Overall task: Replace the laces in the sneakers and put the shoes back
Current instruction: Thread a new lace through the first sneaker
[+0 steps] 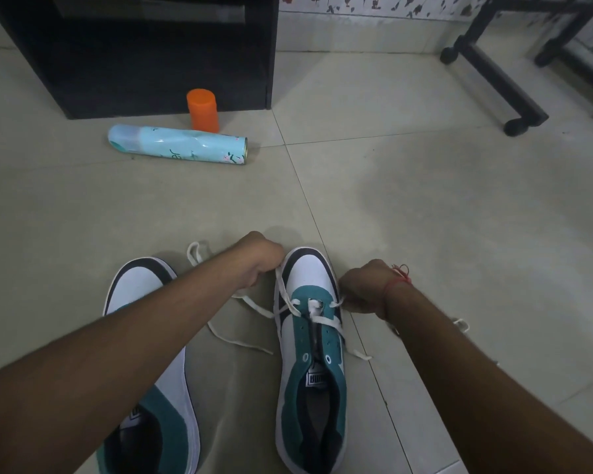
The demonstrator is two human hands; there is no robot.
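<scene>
Right sneaker: a white, teal and navy canvas sneaker [310, 364] stands on the beige tiled floor [425, 213], toe pointing away from the person, just beside a tile seam.
Lace: a flat white shoelace [322, 319] is threaded through the eyelets nearest the toe; the eyelets nearer the tongue are bare. Its loose ends trail onto the floor on both sides of the shoe.
Left hand: the left hand [261, 260] sits beside the toe of that sneaker, fingers curled round one strand of the lace, drawn out to the side.
Right hand: the right hand [363, 290], with a red thread bracelet [399, 278] at the wrist, is on the other side of the shoe, pinching the opposite strand close to the eyelets.
Left sneaker: a matching sneaker [144, 295] stands to the left, partly hidden by the left forearm; whether it is laced cannot be told.
Further off: a light blue spray can [178, 145] lies on its side on the floor, touching or just in front of an upright orange cylindrical container [202, 109], which stands by the base of a black cabinet [144, 56].
Far right corner: black furniture legs [493, 73] rest on the floor.
</scene>
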